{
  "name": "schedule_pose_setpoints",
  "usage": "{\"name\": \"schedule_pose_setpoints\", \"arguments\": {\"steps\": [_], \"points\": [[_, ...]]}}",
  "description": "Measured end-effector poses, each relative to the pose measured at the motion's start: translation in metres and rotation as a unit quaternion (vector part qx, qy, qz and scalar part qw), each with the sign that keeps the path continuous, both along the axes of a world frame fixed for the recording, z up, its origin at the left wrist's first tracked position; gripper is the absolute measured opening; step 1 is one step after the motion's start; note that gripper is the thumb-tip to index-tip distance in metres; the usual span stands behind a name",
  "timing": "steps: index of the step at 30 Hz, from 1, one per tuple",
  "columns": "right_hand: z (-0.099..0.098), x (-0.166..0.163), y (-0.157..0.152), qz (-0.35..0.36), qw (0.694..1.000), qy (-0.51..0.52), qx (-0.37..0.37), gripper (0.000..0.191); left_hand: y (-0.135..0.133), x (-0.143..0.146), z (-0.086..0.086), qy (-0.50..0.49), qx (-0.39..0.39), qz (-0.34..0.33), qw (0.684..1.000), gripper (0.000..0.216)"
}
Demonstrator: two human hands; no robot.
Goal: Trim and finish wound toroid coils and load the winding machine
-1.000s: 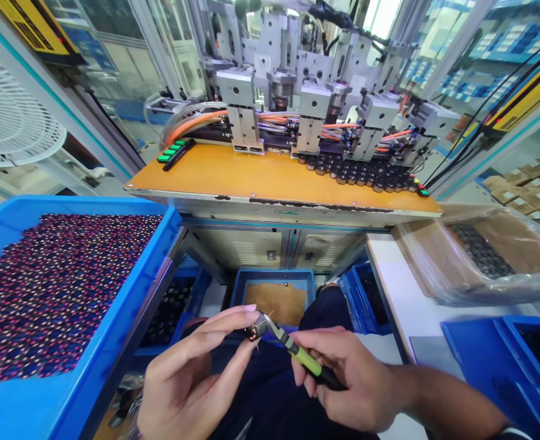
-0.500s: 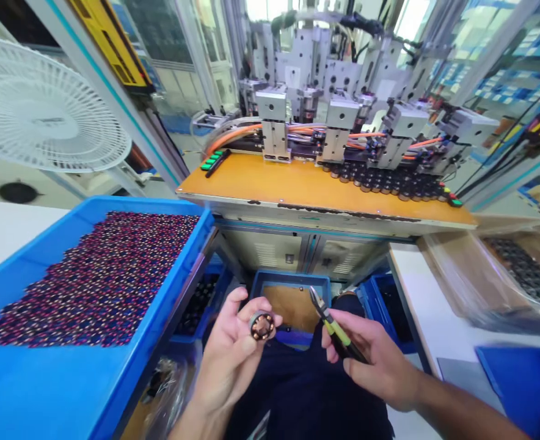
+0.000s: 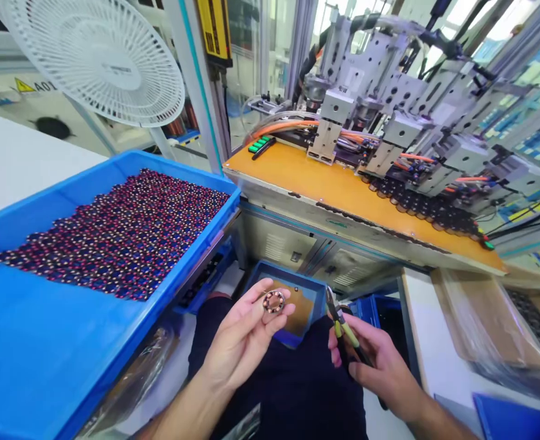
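Note:
My left hand (image 3: pixel 247 333) holds a small ring-shaped motor stator (image 3: pixel 273 302) between thumb and fingers, its open face with copper-coloured windings turned up towards me. To the right, my right hand (image 3: pixel 375 360) is closed around the handles of side cutters (image 3: pixel 342 330) with yellow-green and black grips. Their metal jaws point up and away, apart from the stator; whether the jaws are parted is too small to tell. Below both hands sits a blue bin (image 3: pixel 313 290) with a brown bottom and a small dark piece in it.
On the left stands a large blue tray (image 3: pixel 45 342) with rows of small dark, red-dotted parts (image 3: pixel 127 238). A white fan (image 3: pixel 109 67) is behind it. Ahead, a machine (image 3: pixel 389 122) rises over an orange bench top (image 3: pixel 292 174). At right is a plastic-lined carton (image 3: pixel 471 318).
My view has swung left, so the tray and machine appear shifted right. The stator has turned in my left hand to show its ring more squarely. Both hands keep their holds.

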State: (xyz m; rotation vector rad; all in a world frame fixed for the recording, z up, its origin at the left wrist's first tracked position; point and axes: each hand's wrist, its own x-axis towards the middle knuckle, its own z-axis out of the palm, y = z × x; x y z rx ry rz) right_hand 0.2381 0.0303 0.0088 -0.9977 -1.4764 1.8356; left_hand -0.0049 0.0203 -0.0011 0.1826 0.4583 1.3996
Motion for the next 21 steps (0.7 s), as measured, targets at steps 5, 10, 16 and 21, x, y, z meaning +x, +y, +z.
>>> {"name": "schedule_pose_setpoints", "arguments": {"steps": [5,10,16,21], "points": [[-0.008,-0.008,0.000,0.008,1.000,0.000,-0.015,0.059,-0.001,-0.004,-0.002,0.004,-0.020,0.008,1.000,0.033],[0.003,-0.011,0.007,0.012,0.994,-0.087,0.072,0.061,-0.006,-0.008,-0.009,0.049,-0.059,0.015,0.997,0.040],[0.063,-0.034,0.103,-0.095,0.877,-0.285,0.376,0.066,-0.021,-0.026,-0.024,0.109,-0.102,0.025,0.988,0.041],[0.097,-0.097,0.213,-0.124,0.742,-0.478,0.453,0.057,-0.055,-0.049,-0.021,0.178,-0.132,0.062,0.973,0.040]]}}
